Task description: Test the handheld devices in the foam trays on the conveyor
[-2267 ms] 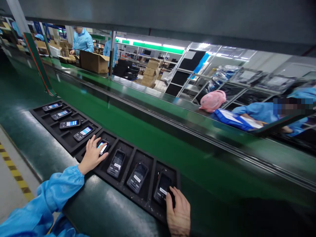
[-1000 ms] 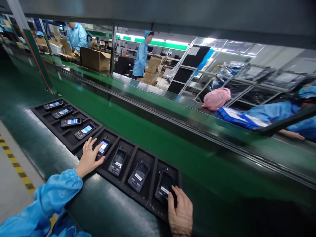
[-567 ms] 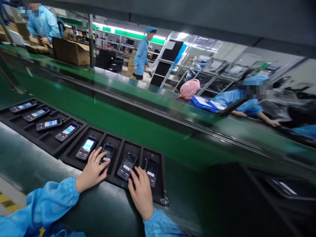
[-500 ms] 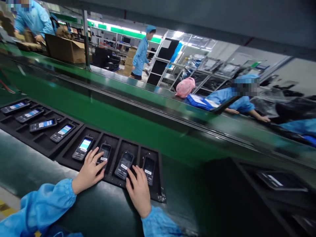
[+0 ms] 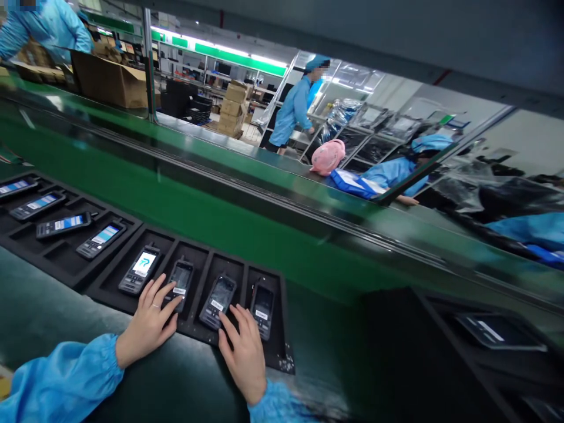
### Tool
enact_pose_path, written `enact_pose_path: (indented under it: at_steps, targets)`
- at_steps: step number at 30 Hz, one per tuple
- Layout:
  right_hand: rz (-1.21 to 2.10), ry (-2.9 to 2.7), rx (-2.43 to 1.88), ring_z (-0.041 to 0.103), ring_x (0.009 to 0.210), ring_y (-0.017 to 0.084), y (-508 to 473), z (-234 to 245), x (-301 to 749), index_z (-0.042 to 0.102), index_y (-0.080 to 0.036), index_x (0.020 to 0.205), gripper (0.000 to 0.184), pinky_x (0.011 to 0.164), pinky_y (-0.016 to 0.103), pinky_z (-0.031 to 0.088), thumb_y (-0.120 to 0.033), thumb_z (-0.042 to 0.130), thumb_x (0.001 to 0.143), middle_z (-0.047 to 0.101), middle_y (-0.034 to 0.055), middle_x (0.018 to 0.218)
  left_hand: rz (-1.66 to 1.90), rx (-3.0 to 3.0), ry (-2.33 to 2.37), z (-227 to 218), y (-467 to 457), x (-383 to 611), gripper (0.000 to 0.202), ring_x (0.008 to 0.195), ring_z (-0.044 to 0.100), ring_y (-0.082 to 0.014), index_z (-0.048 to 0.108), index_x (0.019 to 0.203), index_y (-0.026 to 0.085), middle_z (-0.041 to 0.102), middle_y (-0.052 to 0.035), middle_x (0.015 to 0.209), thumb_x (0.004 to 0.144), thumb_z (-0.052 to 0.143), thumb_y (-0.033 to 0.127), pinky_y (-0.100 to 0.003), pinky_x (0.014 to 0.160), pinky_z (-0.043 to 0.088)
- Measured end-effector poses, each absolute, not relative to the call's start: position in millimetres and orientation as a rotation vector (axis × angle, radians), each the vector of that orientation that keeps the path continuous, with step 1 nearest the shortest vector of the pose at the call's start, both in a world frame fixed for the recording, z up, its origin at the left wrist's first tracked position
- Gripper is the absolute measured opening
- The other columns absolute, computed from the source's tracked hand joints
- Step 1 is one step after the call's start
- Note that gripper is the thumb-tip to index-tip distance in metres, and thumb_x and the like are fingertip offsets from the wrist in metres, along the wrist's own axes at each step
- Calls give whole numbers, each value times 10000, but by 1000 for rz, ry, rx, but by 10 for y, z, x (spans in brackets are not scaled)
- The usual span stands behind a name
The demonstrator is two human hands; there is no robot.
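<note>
My left hand lies with fingers spread, its fingertips on a dark-screened keypad handset in a black foam tray. Left of it, another handset shows a logo on a bright white screen. My right hand has its fingers apart too. Its fingertips touch the lower end of a dark-screened handset. A further dark handset sits in the rightmost slot, just beyond my right fingers. Each handset near my hands has a white label across its front.
At left, a second foam tray holds several handsets with lit screens. A black foam stack with a flat dark device stands at right. Behind runs a green conveyor belt. Across it are co-workers, a cardboard box and a pink bag.
The lit handset's screen went from a blue-white display to a logo on white. My hands stay at the same two handsets. A person in the background walked right.
</note>
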State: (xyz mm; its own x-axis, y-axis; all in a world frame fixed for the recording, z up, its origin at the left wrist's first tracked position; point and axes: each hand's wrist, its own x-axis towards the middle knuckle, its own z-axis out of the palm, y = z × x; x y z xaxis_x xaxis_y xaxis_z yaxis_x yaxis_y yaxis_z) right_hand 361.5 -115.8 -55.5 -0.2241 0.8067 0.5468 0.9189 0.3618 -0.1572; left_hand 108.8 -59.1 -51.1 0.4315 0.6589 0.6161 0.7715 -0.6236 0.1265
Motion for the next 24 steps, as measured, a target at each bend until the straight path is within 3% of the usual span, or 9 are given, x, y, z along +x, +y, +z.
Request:
enact_pose_path:
  at_steps: [8,15,24]
  targets:
    - [-373,-2028,-1516,584,1195,282,-1159,-590,3501,658,-217,1164,322,944,496,571,-168,545,867,654,119,1239,-866,-2524,-1261,-621,-586,1040,336,1316,454,-360,660,1134,226,605,-135,1237,814,574,173,-548,1039,468]
    - [-354,-2117,-1523,602,1183,291,-1194,-594,3494,602,-196,1271,413,952,495,573,-224,573,860,643,136,1274,-819,-2512,-1239,-655,-551,1034,314,1343,407,-386,658,1111,207,579,-148,1281,809,573,225,-585,1056,428]
    - [-342,-2054,-1509,606,1182,269,-1189,-575,3486,634,-220,1208,340,946,483,584,-202,553,878,642,114,1281,-886,-2539,-1300,-621,-492,1030,231,1365,377,-381,656,1039,218,574,-133,1251,827,593,282,-594,1064,392]
